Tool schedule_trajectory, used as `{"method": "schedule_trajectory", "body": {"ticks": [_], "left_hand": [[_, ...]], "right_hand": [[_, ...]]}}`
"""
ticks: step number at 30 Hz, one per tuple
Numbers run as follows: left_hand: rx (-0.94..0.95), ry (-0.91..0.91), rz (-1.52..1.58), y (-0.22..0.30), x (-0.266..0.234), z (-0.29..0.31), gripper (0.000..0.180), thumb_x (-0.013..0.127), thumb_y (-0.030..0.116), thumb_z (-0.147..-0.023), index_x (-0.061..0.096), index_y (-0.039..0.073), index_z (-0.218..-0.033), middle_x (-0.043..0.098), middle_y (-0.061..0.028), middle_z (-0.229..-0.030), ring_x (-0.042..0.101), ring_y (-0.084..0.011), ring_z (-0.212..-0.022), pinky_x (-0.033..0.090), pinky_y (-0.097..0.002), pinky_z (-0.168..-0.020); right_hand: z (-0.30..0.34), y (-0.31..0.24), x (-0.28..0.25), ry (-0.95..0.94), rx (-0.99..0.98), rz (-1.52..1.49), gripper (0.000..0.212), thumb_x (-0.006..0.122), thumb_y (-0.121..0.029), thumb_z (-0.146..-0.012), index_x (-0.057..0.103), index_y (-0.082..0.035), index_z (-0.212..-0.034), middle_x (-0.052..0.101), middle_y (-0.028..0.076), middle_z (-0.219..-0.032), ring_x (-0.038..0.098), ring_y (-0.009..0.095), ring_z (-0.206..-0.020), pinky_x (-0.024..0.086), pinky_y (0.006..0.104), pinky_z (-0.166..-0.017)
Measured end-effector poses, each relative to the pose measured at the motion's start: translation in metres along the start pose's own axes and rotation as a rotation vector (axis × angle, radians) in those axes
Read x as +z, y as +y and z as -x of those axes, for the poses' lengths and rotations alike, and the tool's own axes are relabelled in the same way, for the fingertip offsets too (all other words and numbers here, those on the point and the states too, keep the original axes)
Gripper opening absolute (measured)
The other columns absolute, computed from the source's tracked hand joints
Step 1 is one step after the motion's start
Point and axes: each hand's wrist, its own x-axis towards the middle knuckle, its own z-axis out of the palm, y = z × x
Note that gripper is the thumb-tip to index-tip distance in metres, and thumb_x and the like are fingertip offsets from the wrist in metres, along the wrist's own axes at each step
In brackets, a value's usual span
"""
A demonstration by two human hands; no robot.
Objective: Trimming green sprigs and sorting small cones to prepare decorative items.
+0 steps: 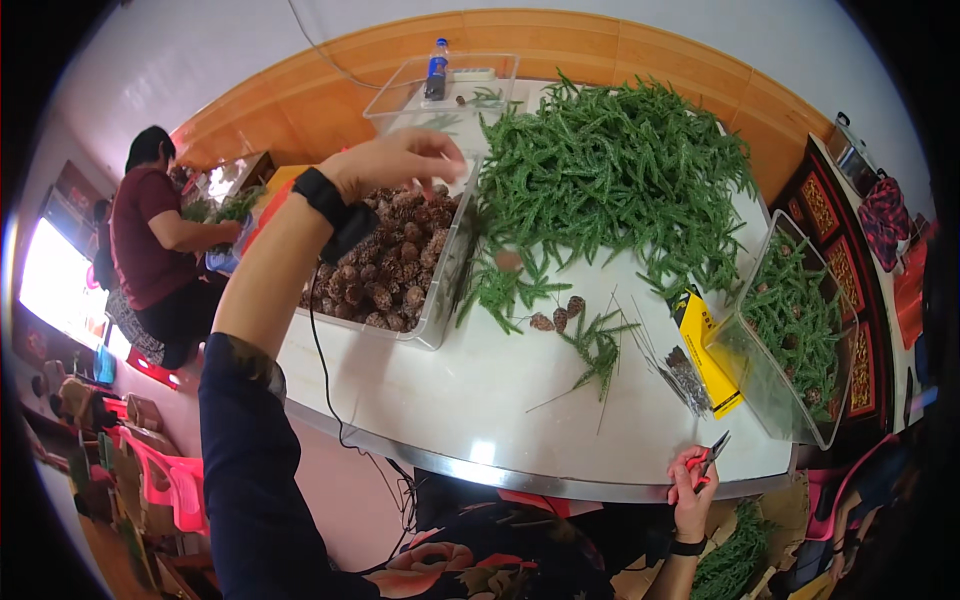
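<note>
My left hand (405, 162) hovers above a clear plastic bin (440, 310) heaped with brown pine cones (400, 260). Its fingers are loosely bent and apart, and nothing shows between them. At the table's front edge, on the right, my right hand (692, 482) grips needle-nose pliers (712, 455) with red handles, their jaws pointing up and away. Between the hands, a few small pine cones (560, 316) lie beside a green artificial pine sprig (597, 352) with thin wire stems. A bundle of thin wires (684, 382) rests by a yellow packet (712, 360).
A large pile of green artificial pine sprigs (620, 180) covers the far table. A clear bin of greenery (795, 330) stands right. Behind the cone bin, a clear tray (385, 100) holds a dark drink bottle (436, 72). A black cable (325, 385) hangs over the front edge. Another person (150, 230) works left.
</note>
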Motion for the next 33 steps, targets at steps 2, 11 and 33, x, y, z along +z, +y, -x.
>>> {"method": "schedule_trajectory", "body": {"ticks": [2, 11, 33], "left_hand": [[0.035, 0.198, -0.094, -0.046, -0.042, -0.002, 0.024, 0.065, 0.026, -0.085, 0.063, 0.004, -0.094, 0.063, -0.0026, -0.080, 0.060, -0.0097, -0.065, 0.048, -0.0265, -0.058], [-0.254, 0.389, -0.885, -0.167, -0.080, 0.014, 0.032, 0.065, 0.024, -0.073, 0.065, 0.002, -0.096, 0.066, -0.0206, -0.095, 0.062, -0.0365, -0.090, 0.049, -0.0416, -0.081], [-0.515, 0.065, -0.419, -0.247, -0.145, -0.024, 0.033, 0.064, 0.013, -0.072, 0.059, 0.001, -0.103, 0.059, -0.0046, -0.080, 0.056, -0.0128, -0.063, 0.046, -0.0270, -0.052]], "right_hand": [[-0.002, 0.000, 0.002, -0.016, -0.008, -0.010, 0.022, 0.059, -0.013, -0.088, 0.048, -0.004, -0.105, 0.051, 0.002, -0.080, 0.045, 0.004, -0.063, 0.035, 0.0153, -0.041], [-0.005, 0.004, -0.001, -0.016, -0.003, 0.012, 0.022, 0.059, -0.014, -0.088, 0.047, -0.005, -0.104, 0.051, 0.002, -0.080, 0.049, 0.006, -0.068, 0.035, 0.0145, -0.040], [-0.012, 0.005, 0.005, 0.045, 0.026, 0.059, 0.016, 0.056, -0.013, -0.089, 0.052, -0.004, -0.102, 0.052, 0.002, -0.077, 0.040, 0.003, -0.052, 0.031, 0.0154, -0.041]]}}
